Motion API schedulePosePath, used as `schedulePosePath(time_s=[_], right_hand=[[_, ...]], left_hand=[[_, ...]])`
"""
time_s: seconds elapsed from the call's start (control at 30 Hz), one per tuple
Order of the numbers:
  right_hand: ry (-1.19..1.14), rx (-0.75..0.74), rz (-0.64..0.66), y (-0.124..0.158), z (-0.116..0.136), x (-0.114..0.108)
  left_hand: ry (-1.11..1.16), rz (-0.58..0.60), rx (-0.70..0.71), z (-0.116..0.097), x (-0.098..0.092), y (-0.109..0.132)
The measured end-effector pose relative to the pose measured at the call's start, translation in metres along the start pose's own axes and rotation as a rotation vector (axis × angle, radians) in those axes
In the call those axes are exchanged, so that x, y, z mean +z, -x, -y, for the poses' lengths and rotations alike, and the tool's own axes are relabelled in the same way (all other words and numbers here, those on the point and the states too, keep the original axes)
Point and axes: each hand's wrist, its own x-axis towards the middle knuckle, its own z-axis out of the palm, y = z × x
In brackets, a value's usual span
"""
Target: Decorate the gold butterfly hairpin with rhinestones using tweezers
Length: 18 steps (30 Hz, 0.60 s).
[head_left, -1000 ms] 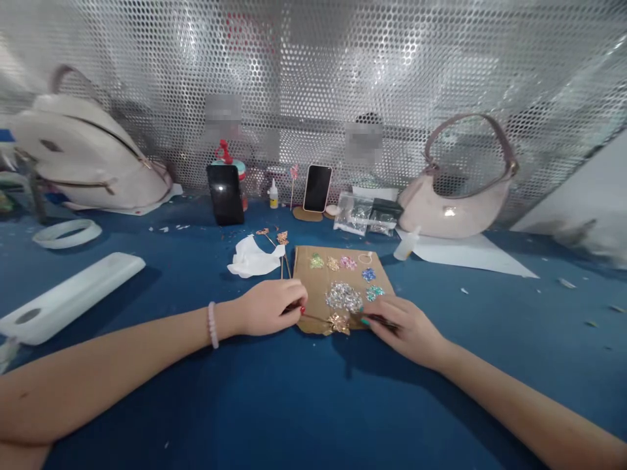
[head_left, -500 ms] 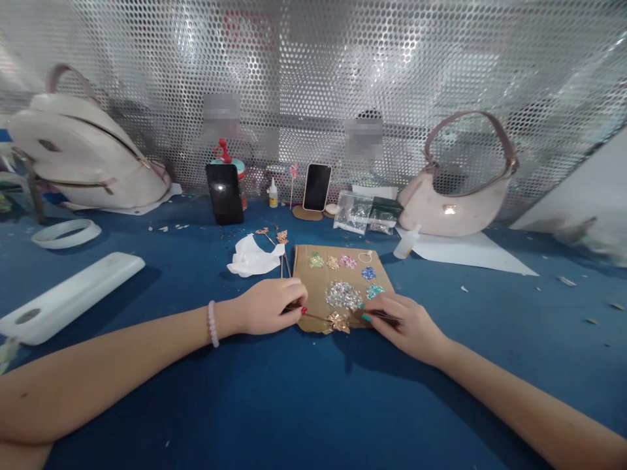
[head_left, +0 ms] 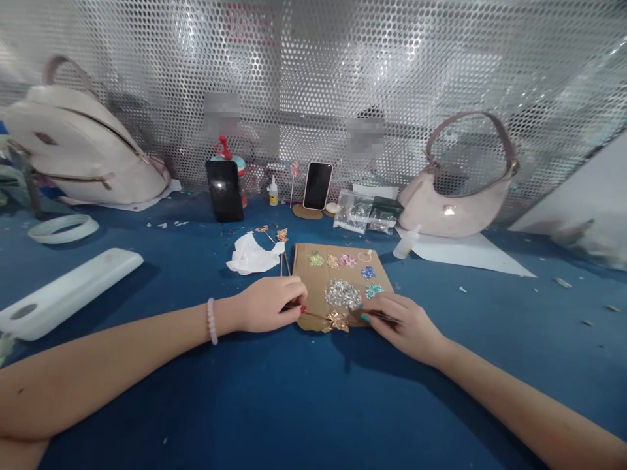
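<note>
My left hand is closed in a pinch on the thin stem of a gold hair stick. The stick's leaf-shaped gold head lies over the near edge of a cardboard sheet. My right hand is closed around a slim dark tool that looks like tweezers, its tip close to a pile of silvery rhinestones. On the cardboard are small heaps of green, gold, pink, blue and teal stones, plus a pale ring.
Left of the cardboard lie crumpled white tissue and more gold sticks. A glue bottle leans at right. Behind stand two phones, bead bags and a handbag. A white power bank-like bar lies left.
Both hands keep their hold and place over the cardboard. Only a slight shift of the camera view shows.
</note>
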Motion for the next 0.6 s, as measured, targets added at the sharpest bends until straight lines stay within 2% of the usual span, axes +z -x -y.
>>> schedulePosePath(time_s=[0.23,0.47,0.6], right_hand=[[-0.051,0.107,-0.026,-0.0021,0.0006,-0.0022],[-0.249,0.362,-0.030,-0.0018,-0.0014,-0.0011],[-0.298,0.396,-0.040,-0.0019,-0.0028,-0.0011]], left_hand=[[0.000,0.004,0.010,0.0009,0.0005,-0.0001],[0.019,0.021,-0.008,-0.0033,-0.0028,0.0006],[0.011,0.019,-0.015,-0.0030,-0.0029,0.0002]])
